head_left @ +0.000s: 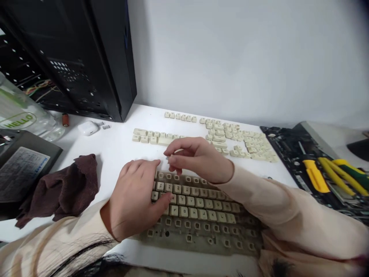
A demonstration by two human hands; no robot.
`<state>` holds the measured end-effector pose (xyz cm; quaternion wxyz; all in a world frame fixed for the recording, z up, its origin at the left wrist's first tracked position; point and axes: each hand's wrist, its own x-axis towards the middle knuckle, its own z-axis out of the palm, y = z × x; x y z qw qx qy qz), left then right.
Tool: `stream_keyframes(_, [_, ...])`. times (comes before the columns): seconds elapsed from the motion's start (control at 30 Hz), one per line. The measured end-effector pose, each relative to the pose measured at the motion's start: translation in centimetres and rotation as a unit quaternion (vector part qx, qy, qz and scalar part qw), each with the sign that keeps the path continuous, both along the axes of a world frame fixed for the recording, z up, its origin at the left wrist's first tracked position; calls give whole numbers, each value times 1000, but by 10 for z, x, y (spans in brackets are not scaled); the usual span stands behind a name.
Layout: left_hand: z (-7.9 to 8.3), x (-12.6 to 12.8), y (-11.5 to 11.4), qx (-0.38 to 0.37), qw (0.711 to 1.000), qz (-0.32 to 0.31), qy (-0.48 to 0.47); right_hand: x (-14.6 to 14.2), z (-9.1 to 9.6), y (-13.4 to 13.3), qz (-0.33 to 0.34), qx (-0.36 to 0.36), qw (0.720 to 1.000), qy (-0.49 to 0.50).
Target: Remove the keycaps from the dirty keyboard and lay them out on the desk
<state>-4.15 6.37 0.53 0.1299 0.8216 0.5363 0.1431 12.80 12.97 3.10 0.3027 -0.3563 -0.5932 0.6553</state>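
An old beige keyboard (201, 215) lies on the white table, with many keycaps off and bare stems showing. My left hand (135, 196) rests on its left end, fingers curled over the edge and thumb on the keys. My right hand (198, 157) hovers over the top row, fingers bent in a pinch; what they hold, if anything, is hidden. Loose keycaps (245, 140) lie in rows on the table beyond the keyboard.
A black open computer case (86, 57) stands at the back left. A brown cloth (66, 188), a power supply (20, 169), a plastic bottle (23, 111) and a white earbud case (88, 128) lie left. Yellow-handled tools (331, 173) rest on a circuit board at right.
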Motion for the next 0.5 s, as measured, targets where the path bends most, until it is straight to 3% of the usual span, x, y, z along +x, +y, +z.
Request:
stream_keyframes(0.13, [-2,-2,-4,28,1000,-1,-4,12,28,3,-33,10,999,-12])
stream_keyframes(0.33, [-2,-3,-5,36,999,9,-11,16,66,29,-78,172,970,-155])
stream_keyframes(0.4, [-1,-4,-3,39,999,9,-8,9,72,52,-84,253,939,-216])
stream_keyframes(0.5, [0,-7,0,54,998,16,-4,-7,72,91,-54,356,845,-395])
